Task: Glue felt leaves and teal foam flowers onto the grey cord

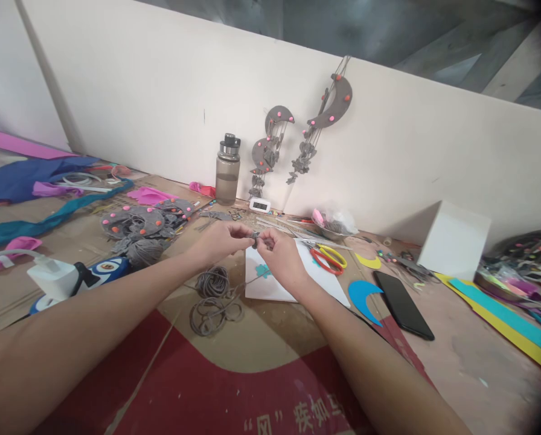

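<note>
At centre frame, the left hand (223, 240) and right hand (279, 254) pinch a small grey piece (255, 237) between closed fingertips above the white sheet (270, 284). A slip could drop it among the grey cord coils (214, 299). What the piece is stays hidden by the fingers.

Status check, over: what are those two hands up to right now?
Left hand and right hand pinch a small grey piece together. Grey cord coiled beneath. Scissors alongside, clear.
</note>
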Motion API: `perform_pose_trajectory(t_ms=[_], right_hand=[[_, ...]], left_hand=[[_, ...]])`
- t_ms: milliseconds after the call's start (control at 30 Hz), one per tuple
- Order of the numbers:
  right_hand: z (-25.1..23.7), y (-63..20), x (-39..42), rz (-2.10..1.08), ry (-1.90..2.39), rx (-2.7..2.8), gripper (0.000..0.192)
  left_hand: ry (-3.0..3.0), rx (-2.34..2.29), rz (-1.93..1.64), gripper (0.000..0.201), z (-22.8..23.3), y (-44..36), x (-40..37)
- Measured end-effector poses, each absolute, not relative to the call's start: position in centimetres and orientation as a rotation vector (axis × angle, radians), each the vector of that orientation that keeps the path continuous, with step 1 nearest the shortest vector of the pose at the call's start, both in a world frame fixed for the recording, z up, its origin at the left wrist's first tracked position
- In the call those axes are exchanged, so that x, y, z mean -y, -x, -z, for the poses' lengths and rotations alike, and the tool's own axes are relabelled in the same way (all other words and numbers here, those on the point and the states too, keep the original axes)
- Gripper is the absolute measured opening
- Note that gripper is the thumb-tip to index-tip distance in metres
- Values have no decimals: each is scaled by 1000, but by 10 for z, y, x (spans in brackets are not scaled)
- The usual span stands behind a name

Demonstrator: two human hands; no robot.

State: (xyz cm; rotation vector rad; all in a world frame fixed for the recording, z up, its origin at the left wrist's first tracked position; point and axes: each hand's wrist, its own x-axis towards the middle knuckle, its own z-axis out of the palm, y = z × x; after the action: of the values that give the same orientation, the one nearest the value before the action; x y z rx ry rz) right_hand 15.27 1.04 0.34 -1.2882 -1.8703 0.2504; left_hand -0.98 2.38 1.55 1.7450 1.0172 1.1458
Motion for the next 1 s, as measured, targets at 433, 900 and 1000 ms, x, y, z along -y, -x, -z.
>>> perform_pose_trajectory(t_ms=[433,900,1000], right_hand=[[-6,-150,-3,-247,1225,1893,20],[-6,-153,-10,-322,1287,1798,13],[-6,-154,-11,-319,1303,1801,13]], left_hand=[[-1870,-1236,-1077,8,-23,8,-15],[-1518,-889,-984,13,-5,7,-30],[-1377,-818,-943,18,-7,9,-31]])
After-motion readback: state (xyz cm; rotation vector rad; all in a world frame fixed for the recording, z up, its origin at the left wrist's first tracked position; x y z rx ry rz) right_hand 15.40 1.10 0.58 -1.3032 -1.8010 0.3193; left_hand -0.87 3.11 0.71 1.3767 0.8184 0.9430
